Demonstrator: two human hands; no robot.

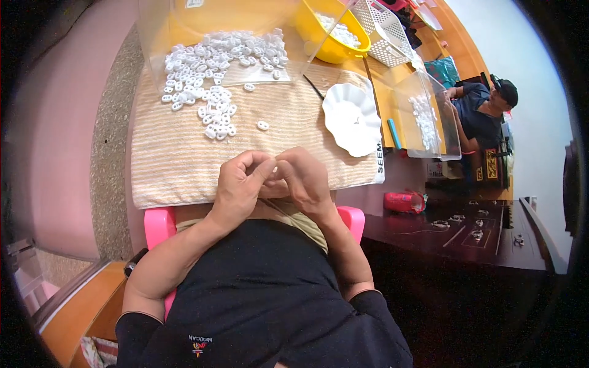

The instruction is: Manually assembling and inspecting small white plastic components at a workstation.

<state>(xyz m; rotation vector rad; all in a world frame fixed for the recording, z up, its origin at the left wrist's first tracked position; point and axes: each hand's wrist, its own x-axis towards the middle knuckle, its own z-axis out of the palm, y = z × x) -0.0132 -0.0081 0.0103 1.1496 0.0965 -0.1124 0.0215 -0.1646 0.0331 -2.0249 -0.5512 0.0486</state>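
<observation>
My left hand (238,186) and my right hand (304,178) meet at the near edge of a striped beige cloth (178,153). Their fingertips pinch together around something small and white that is mostly hidden between them. A thin cord or strap (288,213) runs down from under my hands toward my lap. A heap of small white plastic pieces (211,67) lies on the cloth beyond my hands, partly on a clear plastic sheet. One single white piece (262,125) lies apart, nearer to me.
A white scalloped dish (353,119) sits at the cloth's right. A yellow bowl (331,34) of white pieces and a white basket (386,30) stand farther back. Another person (485,110) sits at the right behind a clear box (429,116). A dark wooden table (466,230) stands right.
</observation>
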